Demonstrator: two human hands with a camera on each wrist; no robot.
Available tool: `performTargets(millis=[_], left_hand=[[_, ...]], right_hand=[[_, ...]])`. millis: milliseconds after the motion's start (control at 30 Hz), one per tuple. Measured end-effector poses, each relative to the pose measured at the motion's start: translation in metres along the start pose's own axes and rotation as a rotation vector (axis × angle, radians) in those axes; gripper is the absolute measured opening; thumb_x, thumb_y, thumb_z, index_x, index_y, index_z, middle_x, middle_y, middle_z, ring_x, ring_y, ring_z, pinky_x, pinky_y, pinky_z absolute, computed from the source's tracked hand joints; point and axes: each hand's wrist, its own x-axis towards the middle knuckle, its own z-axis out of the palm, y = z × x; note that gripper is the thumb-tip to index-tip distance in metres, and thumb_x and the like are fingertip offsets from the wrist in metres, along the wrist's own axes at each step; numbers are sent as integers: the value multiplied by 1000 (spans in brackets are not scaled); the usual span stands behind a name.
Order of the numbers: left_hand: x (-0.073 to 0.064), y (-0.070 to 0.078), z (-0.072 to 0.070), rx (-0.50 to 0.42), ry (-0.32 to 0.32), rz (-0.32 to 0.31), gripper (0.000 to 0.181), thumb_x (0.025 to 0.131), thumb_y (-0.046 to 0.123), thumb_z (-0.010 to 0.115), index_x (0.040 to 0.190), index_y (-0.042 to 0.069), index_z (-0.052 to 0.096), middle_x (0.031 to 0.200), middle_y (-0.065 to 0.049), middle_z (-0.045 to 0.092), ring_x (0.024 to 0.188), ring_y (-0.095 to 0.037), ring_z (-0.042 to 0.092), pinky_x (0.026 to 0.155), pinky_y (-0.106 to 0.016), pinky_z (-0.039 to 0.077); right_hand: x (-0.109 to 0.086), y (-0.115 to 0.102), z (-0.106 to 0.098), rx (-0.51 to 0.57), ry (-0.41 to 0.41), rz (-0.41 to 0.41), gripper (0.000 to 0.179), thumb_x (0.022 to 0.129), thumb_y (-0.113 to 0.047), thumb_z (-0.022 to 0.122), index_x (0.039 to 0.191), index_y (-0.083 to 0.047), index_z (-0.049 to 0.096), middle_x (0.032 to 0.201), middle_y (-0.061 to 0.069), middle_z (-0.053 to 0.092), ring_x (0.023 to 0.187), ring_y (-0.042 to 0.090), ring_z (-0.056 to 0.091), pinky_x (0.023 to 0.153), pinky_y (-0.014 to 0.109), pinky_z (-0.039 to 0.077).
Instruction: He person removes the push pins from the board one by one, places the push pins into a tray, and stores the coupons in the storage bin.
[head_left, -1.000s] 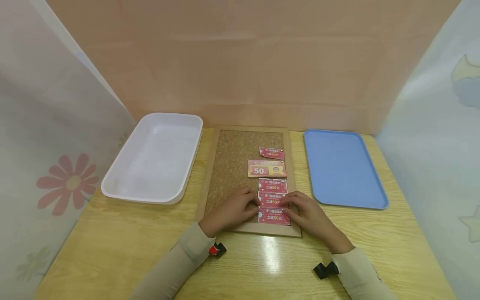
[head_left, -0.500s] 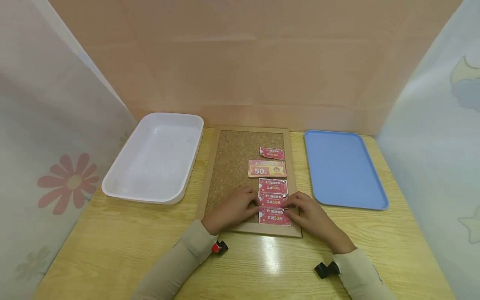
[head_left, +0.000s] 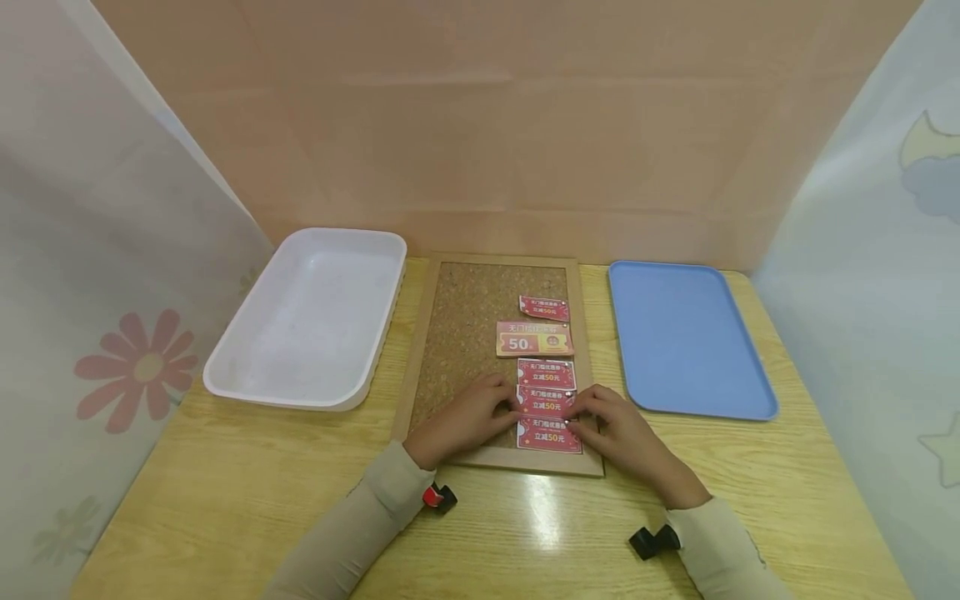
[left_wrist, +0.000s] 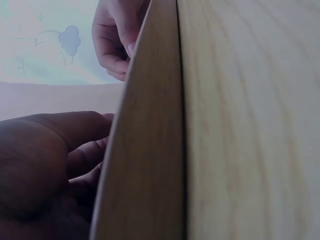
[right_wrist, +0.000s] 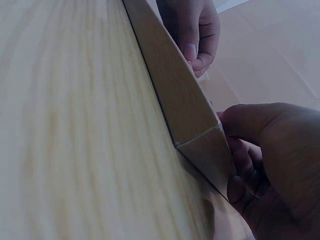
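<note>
A framed cork board (head_left: 459, 333) lies on the table with red and pink paper coupons pinned down its right side. My left hand (head_left: 463, 418) rests over the lower board, thumb and fingertips pinching the left edge of the second coupon from the bottom (head_left: 543, 402). From the right, my right hand (head_left: 621, 429) pinches that coupon's right edge, its thumb close to the pin of the bottom coupon (head_left: 549, 435). Both wrist views show the hands, left (left_wrist: 75, 150) and right (right_wrist: 280, 150), beyond the board's wooden frame (left_wrist: 145, 125); the frame hides the coupons there.
A white plastic basin (head_left: 311, 321) stands left of the board. To the right lies a flat blue tray (head_left: 690, 337). Higher up on the board are a larger yellow-and-pink coupon (head_left: 534, 338) and a small curled red one (head_left: 543, 307). A tan cloth (head_left: 510, 125) hangs behind.
</note>
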Motion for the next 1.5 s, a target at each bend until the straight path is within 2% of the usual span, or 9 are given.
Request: performTargets(millis=[300, 733, 1500], left_hand=[[2, -6, 2, -25, -9, 31, 10, 96, 29, 63, 92, 21, 67, 95, 11, 54, 85, -6, 49, 74, -23, 43], [3, -15, 7, -32, 11, 87, 9, 95, 31, 64, 92, 23, 66, 94, 12, 52, 84, -6, 47, 75, -24, 40], [3, -18, 8, -37, 20, 103, 8, 95, 32, 63, 92, 25, 66, 93, 13, 51, 83, -6, 46, 74, -24, 40]], right_hand=[[0, 0, 0, 0, 12, -3, 15, 89, -10, 71, 98, -21, 71, 102, -8, 60, 85, 8, 52, 68, 26, 44], [0, 3, 2, 5, 19, -20, 15, 89, -9, 71, 99, -21, 71, 103, -9, 60, 83, 8, 52, 66, 25, 43], [0, 2, 2, 6, 20, -17, 13, 88, -9, 72, 95, -21, 70, 103, -8, 61, 86, 8, 53, 68, 26, 44]])
